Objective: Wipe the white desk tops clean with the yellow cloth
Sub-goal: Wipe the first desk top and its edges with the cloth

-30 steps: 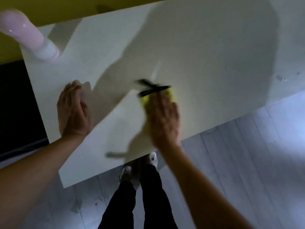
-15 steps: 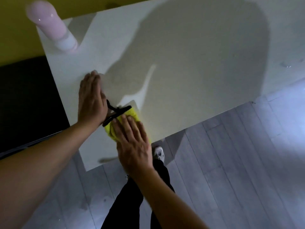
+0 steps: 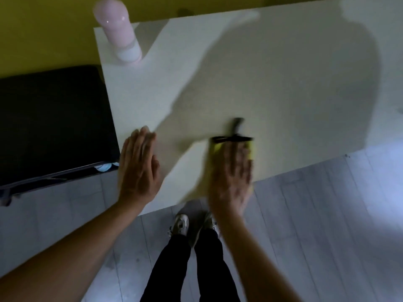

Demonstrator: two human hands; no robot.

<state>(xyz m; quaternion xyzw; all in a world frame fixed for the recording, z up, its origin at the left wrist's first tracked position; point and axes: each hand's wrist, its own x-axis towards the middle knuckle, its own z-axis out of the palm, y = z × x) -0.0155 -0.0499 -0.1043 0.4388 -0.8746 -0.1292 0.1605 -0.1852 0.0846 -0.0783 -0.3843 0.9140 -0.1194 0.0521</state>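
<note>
The white desk top (image 3: 272,83) fills the upper middle of the head view. My right hand (image 3: 231,177) lies flat on the yellow cloth (image 3: 252,150) near the desk's front edge; the hand is blurred. Only the cloth's far corners and a black strap (image 3: 232,138) across it show past my fingers. My left hand (image 3: 139,166) rests palm down, fingers together, on the desk's front left part, holding nothing. A gap of bare desk separates the two hands.
A pale pink bottle (image 3: 118,29) stands at the desk's far left corner. A black surface (image 3: 52,123) lies left of the desk. Yellow wall runs behind. Grey plank floor (image 3: 327,214), my legs and shoes (image 3: 181,224) are below.
My right hand has swept the cloth to the right, away from my left hand, after a sweep to the left. My left hand stays flat on the desk.
</note>
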